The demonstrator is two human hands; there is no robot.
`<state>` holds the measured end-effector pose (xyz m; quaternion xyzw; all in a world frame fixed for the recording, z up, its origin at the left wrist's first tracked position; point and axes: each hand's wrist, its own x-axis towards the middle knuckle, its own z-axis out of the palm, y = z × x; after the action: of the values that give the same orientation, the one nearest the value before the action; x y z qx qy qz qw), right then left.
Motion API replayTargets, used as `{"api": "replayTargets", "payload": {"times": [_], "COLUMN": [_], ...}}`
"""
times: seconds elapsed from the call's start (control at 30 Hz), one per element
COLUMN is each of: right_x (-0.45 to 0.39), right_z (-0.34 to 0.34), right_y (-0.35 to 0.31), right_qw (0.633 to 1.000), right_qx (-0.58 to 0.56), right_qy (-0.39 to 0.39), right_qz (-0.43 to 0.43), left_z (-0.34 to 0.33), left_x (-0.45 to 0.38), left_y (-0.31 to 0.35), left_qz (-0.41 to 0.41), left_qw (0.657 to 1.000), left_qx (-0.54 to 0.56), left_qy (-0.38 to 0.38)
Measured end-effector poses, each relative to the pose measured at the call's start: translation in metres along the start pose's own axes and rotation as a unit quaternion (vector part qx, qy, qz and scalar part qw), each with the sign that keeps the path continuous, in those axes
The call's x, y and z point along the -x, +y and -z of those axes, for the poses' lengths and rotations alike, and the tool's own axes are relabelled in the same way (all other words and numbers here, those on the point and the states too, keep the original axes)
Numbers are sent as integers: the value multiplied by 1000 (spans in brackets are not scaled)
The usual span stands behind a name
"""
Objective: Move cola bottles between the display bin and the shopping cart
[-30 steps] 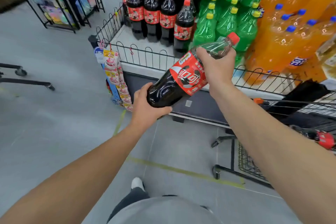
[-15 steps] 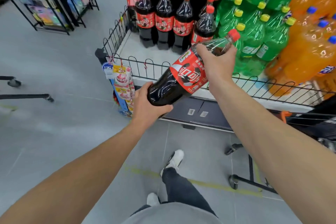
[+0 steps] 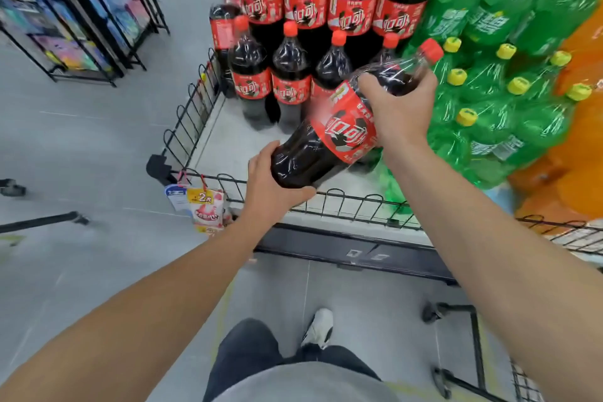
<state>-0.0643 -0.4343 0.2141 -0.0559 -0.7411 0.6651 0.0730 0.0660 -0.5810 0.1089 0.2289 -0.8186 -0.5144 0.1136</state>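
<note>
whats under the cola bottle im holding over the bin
Under the held cola bottle lies the display bin's pale floor and wire rail. The left hand cups its base, the right hand its shoulder; the floor directly beneath is covered.

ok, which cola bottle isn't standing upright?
The held cola bottle: tilted over the bin, left hand at its base, right hand near the neck. The others stand upright.

A large dark cola bottle with a red label and red cap (image 3: 339, 130), tilted and gripped by both hands, now hangs above the white floor of the black wire display bin (image 3: 195, 101), having crossed its front rail from the aisle side. The person has stepped closer; the wire shopping cart (image 3: 473, 346) has slipped toward the frame's lower right.
</note>
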Motion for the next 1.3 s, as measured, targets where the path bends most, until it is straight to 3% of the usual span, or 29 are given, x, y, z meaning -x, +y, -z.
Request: {"api": "replayTargets", "payload": {"times": [0.23, 0.7, 1.13, 1.3], "right_x": [-45, -64, -65, -56], "right_z": [-51, -150, -150, -149], "right_y": [13, 75, 109, 107], "right_qw": [999, 985, 978, 978], "right_qx": [34, 120, 184, 200], "right_qy": [28, 122, 95, 54], "right_qz": [29, 14, 8, 20], "left_z": [-3, -11, -53, -19], "left_x": [-90, -215, -228, -236], "left_y": [-16, -108, -152, -124], "left_qz": [9, 69, 77, 44], "left_qw": [998, 967, 947, 913], "left_qx": [-15, -61, -31, -64], "left_qy": [-52, -237, -311, -400]}}
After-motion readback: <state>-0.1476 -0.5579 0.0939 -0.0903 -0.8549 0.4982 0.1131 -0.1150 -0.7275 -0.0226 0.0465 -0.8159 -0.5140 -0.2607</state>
